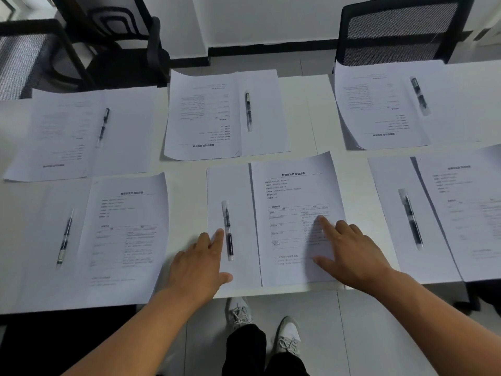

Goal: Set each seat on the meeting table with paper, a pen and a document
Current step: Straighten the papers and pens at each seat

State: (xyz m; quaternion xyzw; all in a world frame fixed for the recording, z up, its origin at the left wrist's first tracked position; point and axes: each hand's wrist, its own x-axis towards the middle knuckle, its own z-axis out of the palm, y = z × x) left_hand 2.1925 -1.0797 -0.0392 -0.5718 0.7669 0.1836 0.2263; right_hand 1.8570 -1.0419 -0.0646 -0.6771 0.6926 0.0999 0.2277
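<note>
**Both hands laid flat on the near middle setting**

Six settings are seen on the white bench [298, 109], three along the far edge and three along the near one. Each is made up of a blank sheet, a printed document and a pen.

The near middle setting is being touched by both hands. The left hand [199, 263] is spread flat at the lower left corner of the blank sheet [238, 185], its fingers [218, 236] straight and wide, the index fingertip just beside the pen [228, 232], the thumb laid on the sheet's lower part. Nothing is gripped. The pen is laid lengthwise on the blank sheet, roughly parallel to its long edge.

The right hand [352, 251] is pressed on the printed document [290, 196], which is overlapped onto the right side of the blank sheet. Its fingers are extended and spread, the index pointed at the table of text; nothing is held.

Two black mesh chairs [401, 31] are stood beyond the far edge. White trainers [240, 312] are seen on the tiled floor below the near edge.
</note>
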